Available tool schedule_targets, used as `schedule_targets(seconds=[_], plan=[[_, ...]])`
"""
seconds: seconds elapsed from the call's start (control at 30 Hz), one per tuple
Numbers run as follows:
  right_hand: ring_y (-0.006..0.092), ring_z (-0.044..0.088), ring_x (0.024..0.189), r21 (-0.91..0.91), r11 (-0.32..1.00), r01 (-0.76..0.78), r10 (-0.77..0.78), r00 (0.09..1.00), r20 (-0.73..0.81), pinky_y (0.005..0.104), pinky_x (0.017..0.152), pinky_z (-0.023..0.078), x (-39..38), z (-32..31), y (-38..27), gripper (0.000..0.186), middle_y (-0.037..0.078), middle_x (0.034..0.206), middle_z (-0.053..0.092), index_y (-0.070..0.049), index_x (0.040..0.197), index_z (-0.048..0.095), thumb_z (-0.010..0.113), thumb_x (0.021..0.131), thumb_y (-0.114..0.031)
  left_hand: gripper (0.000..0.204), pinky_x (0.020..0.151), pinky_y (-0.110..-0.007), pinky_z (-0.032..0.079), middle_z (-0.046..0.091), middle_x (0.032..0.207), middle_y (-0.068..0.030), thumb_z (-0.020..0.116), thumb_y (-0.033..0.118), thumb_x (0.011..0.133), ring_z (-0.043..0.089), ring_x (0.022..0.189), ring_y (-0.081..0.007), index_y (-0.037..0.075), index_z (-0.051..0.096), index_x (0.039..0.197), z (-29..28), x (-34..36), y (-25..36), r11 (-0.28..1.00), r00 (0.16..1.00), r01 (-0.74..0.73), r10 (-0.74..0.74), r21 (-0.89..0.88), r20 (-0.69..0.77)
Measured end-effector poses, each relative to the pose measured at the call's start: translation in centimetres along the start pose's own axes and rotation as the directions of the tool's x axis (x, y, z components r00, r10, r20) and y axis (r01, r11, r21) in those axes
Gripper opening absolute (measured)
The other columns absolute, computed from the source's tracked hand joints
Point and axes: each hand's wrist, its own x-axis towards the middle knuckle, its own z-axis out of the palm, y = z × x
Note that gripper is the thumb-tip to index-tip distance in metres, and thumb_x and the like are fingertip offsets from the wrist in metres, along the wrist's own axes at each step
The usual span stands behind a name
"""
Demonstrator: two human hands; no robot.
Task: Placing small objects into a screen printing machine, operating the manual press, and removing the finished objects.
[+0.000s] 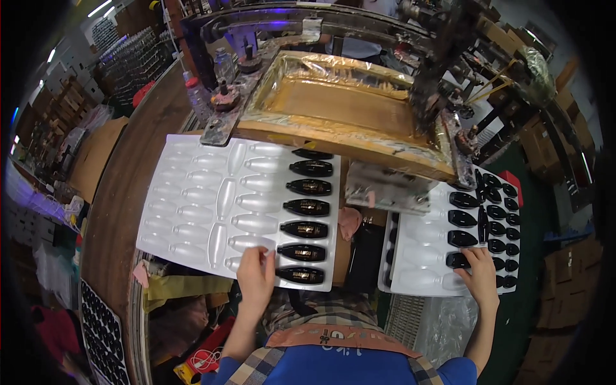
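Note:
My left hand [256,277] is over the white moulded tray [224,199], its fingertips and thumb slightly apart just left of the printed black bottle-shaped pieces [303,252]. I see nothing held in it. These glossy pieces with gold print lie in a column along the tray's right side. On the right, my right hand [480,273] has its thumb and fingers around a plain black bottle-shaped piece [456,260] in a second white tray [410,282]. Other plain black pieces [462,219] fill that tray's right part; my fingers partly hide the gripped one.
A wooden-framed printing screen [346,106] sits on a machine beyond the trays. Under it is a blurred clear block fixture [388,192]. A pink cloth [350,222] lies between the trays. A sheet of black pieces [102,333] rests at lower left. Cardboard boxes [564,282] stand right.

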Motion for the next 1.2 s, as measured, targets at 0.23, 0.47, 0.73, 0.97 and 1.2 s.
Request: schedule_targets(seconds=[0.23, 0.47, 0.73, 0.97, 1.2], plan=[[0.0126, 0.053, 0.073, 0.658, 0.694, -0.292, 0.402, 0.916, -0.017, 0.0234, 0.057, 0.041, 3.3, -0.8, -0.1, 0.048, 0.006, 0.091, 0.056, -0.002, 0.112, 0.047, 0.067, 0.068, -0.004, 0.023, 0.077, -0.040, 0.042, 0.058, 0.097, -0.0154, 0.056, 0.015, 0.080, 0.053, 0.087, -0.0358, 0.003, 0.057, 0.099, 4.7, 16.0, 10.8, 0.786, 0.763, -0.521, 0.603, -0.333, 0.231], [0.0170, 0.054, 0.084, 0.663, 0.742, 0.101, 0.099, 0.961, -0.258, 0.0269, 0.071, 0.044, 12.6, 0.6, -2.1, 0.043, 0.010, 0.102, 0.058, 0.000, 0.107, 0.054, 0.070, 0.070, -0.016, 0.027, 0.082, -0.030, 0.044, 0.058, 0.098, -0.0076, 0.052, 0.020, 0.085, 0.057, 0.087, -0.0214, 0.005, 0.053, 0.106, 14.5, 24.4, 8.3, 0.584, 0.657, -0.623, 0.752, -0.521, 0.057], [0.0296, 0.053, 0.097, 0.570, 0.796, 0.203, -0.097, 0.973, -0.212, 0.0343, 0.084, 0.040, 17.6, 2.2, -8.9, 0.050, 0.018, 0.101, 0.057, 0.000, 0.107, 0.054, 0.063, 0.077, -0.039, 0.015, 0.071, -0.021, 0.043, 0.058, 0.085, -0.0015, 0.057, 0.013, 0.085, 0.053, 0.078, -0.0070, 0.000, 0.058, 0.092, 5.9, 25.3, 5.6, 0.598, 0.902, -0.053, 0.373, -0.800, 0.219], [0.0369, 0.047, 0.105, 0.598, 0.801, 0.043, -0.089, 0.995, 0.047, 0.0368, 0.089, 0.037, 15.5, 0.1, -7.4, 0.051, 0.023, 0.109, 0.052, 0.002, 0.114, 0.047, 0.055, 0.082, -0.036, 0.024, 0.056, -0.023, 0.047, 0.057, 0.068, -0.0031, 0.060, 0.022, 0.083, 0.056, 0.060, -0.0090, -0.002, 0.057, 0.081, 5.2, 27.1, -7.1, 0.768, 0.985, 0.159, -0.084, -0.621, 0.149], [0.0401, 0.043, 0.108, 0.463, 0.886, 0.001, 0.110, 0.971, -0.214, 0.0378, 0.092, 0.035, 8.0, 1.1, -3.2, 0.052, 0.026, 0.118, 0.045, 0.004, 0.120, 0.040, 0.055, 0.081, -0.027, 0.030, 0.052, -0.028, 0.047, 0.058, 0.057, -0.0089, 0.063, 0.026, 0.079, 0.060, 0.058, -0.0156, -0.002, 0.058, 0.071, 8.3, 28.5, -11.0, 0.898, 0.943, 0.332, -0.324, -0.290, 0.079]])
